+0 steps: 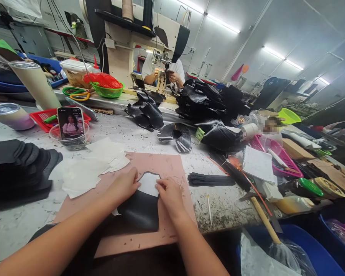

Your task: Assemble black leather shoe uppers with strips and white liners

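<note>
A black leather piece (139, 212) lies on a pinkish-brown board (175, 235), with a white backing patch (147, 184) covering its far end. My left hand (125, 186) pinches the left edge where patch and leather meet. On the opposite side, my right hand (170, 191) has thumb and fingers closed on the right edge. A thin black margin shows around the patch's far end. Torn-edged white sheets (89, 168) overlap the board's far left corner.
Stacked black pieces (17, 168) stand at left, near a phone (71, 124) in a clear tub. Black strips (209, 179), a white stick (209, 210) and a hammer (264, 218) lie at right. Beyond, a person sits behind a sewing machine (119, 57).
</note>
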`<state>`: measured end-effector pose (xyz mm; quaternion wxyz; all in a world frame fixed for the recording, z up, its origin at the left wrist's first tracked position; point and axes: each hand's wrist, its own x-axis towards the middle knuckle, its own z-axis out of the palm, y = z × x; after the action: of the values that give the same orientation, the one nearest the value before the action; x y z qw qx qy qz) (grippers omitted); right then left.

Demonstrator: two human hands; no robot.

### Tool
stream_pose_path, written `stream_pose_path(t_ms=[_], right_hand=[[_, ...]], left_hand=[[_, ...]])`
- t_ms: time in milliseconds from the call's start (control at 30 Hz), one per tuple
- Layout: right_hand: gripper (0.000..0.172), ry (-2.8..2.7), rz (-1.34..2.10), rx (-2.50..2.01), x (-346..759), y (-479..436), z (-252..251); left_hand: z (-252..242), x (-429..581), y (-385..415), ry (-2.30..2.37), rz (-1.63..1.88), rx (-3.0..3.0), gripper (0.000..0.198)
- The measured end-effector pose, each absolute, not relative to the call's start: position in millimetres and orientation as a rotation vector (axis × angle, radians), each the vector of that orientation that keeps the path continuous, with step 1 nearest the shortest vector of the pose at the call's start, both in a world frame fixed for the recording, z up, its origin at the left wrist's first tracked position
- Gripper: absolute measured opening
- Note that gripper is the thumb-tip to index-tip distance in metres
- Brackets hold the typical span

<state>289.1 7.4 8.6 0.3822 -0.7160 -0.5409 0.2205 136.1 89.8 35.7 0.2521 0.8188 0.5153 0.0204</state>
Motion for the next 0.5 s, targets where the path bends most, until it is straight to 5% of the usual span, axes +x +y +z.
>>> stream_pose_path(t_ms=[200, 367, 500], right_hand=[[0.015, -1.622, 0.4, -2.042, 285.8, 11.2, 10.5], [0.039, -2.052, 0.226, -1.889, 277.1, 20.3, 16.0], [0.027, -2.149, 0.173, -1.963, 267.0, 21.6, 25.2]], left_hand=[[38.8, 133.6, 87.6, 1.363, 0.01, 2.381, 0.006], [35.1, 121.3, 80.1, 1.176, -0.008, 2.638, 0.025], [31.7, 101.4, 76.4, 0.987, 0.056, 2.777, 0.032]])
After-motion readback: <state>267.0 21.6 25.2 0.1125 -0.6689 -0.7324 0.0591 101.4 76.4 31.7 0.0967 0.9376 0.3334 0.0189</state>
